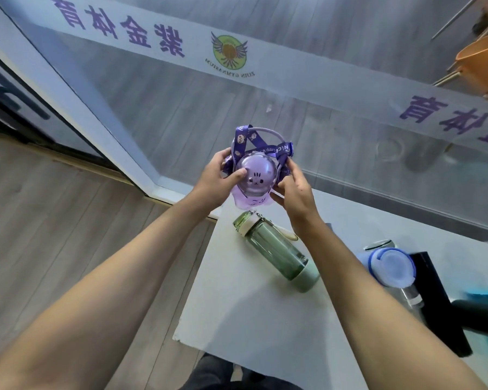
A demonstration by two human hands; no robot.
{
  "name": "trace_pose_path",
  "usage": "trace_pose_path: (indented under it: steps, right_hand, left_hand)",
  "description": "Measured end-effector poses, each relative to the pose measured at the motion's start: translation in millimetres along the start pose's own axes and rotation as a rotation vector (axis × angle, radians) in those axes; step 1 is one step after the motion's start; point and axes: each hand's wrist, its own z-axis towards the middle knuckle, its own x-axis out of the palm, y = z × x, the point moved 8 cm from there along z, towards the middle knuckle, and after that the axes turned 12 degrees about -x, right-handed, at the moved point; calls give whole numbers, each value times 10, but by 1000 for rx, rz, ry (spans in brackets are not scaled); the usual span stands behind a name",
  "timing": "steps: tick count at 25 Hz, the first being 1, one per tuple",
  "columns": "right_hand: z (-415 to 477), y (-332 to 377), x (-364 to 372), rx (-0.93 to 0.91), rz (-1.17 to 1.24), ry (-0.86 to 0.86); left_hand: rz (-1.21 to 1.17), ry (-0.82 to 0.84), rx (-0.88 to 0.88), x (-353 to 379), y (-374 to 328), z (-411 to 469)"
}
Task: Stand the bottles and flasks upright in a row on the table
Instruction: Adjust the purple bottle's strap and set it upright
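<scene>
A purple bottle point(255, 178) with a domed lid, a drawn face and a printed purple strap is held above the far left corner of the white table point(237, 313). My left hand point(217, 178) grips its left side, thumb on the lid. My right hand point(293, 190) grips its right side. A green transparent bottle point(276, 251) lies on its side on the table below my hands. A blue-lidded bottle point(389, 266) is at the right, seen from above.
A black flat object point(440, 302) and a dark, blurred item point(479, 319) sit at the table's right edge. A glass wall with a printed banner point(228, 49) runs behind the table. An orange chair point(482, 63) is beyond the glass. Wooden floor lies to the left.
</scene>
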Motion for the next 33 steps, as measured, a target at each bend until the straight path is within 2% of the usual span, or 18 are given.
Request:
trace_pose_path:
  steps: [6,12,25,33]
  right_hand:
    - [151,-262,-131,53,22,-60]
    - [207,-429,-164,112,-34,-71]
    - [282,-402,-275,97,-133,-33]
    - [302,-399,-281,80,-154,-14]
  left_hand:
    - [-26,32,-35,207,126,240]
    - [-99,42,-145,338,333,458]
    - [-122,57,-146,493,314,542]
    - [-46,66,-126,494,293,539]
